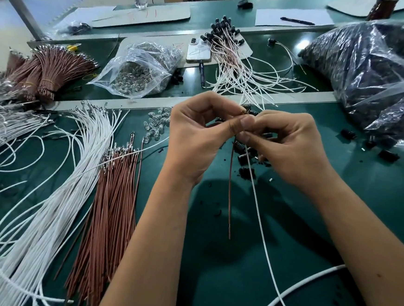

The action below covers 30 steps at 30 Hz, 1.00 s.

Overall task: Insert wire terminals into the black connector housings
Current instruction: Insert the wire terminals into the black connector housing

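My left hand [197, 133] and my right hand [283, 144] meet above the green mat, fingertips pinched together. Between them sits a small black connector housing [252, 112] with a brass terminal tip showing at its left. A brown wire [230, 191] hangs down from my left fingers. A white wire [261, 220] trails down from under my right fingers. Which hand holds the housing is hidden by the fingers. Loose black housings [246, 172] lie on the mat just below the hands.
Loose white wires [55, 189] and brown wires [112, 206] lie at the left. Finished wired housings [230, 51] lie at the back, beside a phone [199, 52] and a clear bag of bulbs [139, 73]. Large bags of black housings [372, 62] fill the right.
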### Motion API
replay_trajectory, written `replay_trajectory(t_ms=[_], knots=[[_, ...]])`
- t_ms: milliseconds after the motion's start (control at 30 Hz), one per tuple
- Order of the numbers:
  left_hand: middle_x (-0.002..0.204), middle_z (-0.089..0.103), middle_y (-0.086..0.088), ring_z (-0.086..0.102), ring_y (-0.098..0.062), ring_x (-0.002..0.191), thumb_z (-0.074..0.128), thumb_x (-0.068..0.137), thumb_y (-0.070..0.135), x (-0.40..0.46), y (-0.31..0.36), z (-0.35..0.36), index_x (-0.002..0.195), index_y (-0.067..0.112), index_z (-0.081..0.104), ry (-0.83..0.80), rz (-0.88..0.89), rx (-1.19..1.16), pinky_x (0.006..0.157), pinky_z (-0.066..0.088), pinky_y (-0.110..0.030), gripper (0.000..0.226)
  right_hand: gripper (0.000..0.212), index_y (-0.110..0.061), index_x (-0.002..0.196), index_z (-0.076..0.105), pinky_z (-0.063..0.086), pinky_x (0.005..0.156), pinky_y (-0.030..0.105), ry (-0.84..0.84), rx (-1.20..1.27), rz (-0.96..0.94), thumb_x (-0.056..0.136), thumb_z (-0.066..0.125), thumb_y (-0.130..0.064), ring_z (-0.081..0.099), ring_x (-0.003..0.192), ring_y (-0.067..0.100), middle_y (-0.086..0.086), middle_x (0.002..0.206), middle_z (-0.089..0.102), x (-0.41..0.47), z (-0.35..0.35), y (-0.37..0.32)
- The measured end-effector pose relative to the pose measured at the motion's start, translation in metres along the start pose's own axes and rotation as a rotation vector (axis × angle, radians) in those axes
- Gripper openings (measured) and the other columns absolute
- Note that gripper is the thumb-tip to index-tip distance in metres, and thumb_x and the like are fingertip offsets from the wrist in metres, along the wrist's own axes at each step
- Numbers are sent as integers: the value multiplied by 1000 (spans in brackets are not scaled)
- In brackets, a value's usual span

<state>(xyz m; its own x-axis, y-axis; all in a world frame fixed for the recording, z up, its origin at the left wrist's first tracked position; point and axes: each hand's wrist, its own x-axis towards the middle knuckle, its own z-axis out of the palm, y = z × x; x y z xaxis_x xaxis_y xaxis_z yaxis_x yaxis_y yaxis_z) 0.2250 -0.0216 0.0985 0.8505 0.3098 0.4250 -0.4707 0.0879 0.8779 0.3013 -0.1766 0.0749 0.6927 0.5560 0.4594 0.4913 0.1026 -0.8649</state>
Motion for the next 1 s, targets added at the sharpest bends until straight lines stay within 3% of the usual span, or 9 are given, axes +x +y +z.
replay_trajectory(t_ms=[133,267,367,467,667,1000], knots=[[72,68,1,61,-13,68,78,74,-11,-1,1,-2,78,4,65,-23,-58,-35,67,52,-25,20,12,-4,90,79,45,54,24,-26,5,-10,87,82,-15,55,60,11,3,79,70,0,0,2],[78,68,-4,60,-18,73,78,75,-6,-1,3,-9,83,7,68,-71,-117,-46,70,51,-29,18,9,-4,94,80,45,59,15,-62,-7,-31,89,81,-11,59,64,2,-1,82,70,0,0,2],[81,71,-2,63,-16,77,77,76,-6,0,5,-14,87,11,74,-102,-127,-56,74,51,-33,21,9,-5,95,80,44,58,14,-77,-3,-26,89,80,-11,58,63,1,2,82,69,0,-1,2],[82,73,-3,67,-17,78,74,79,-7,-1,5,-16,93,4,73,-125,-139,-55,76,55,-31,18,7,-9,95,81,43,59,15,-102,14,-17,89,80,-11,58,65,3,1,82,67,1,-1,2],[78,72,-6,67,-21,71,74,79,-7,0,5,-19,84,4,75,-107,-132,-24,72,56,-33,12,2,-20,89,80,43,58,16,-134,7,-18,87,82,-20,55,65,7,4,79,65,1,0,0],[86,75,-8,68,-21,84,79,79,-4,1,2,-17,86,3,72,-81,-9,90,77,53,-34,12,8,-14,84,78,42,57,17,-79,-30,23,85,84,-8,55,57,1,-3,74,69,0,-2,1]])
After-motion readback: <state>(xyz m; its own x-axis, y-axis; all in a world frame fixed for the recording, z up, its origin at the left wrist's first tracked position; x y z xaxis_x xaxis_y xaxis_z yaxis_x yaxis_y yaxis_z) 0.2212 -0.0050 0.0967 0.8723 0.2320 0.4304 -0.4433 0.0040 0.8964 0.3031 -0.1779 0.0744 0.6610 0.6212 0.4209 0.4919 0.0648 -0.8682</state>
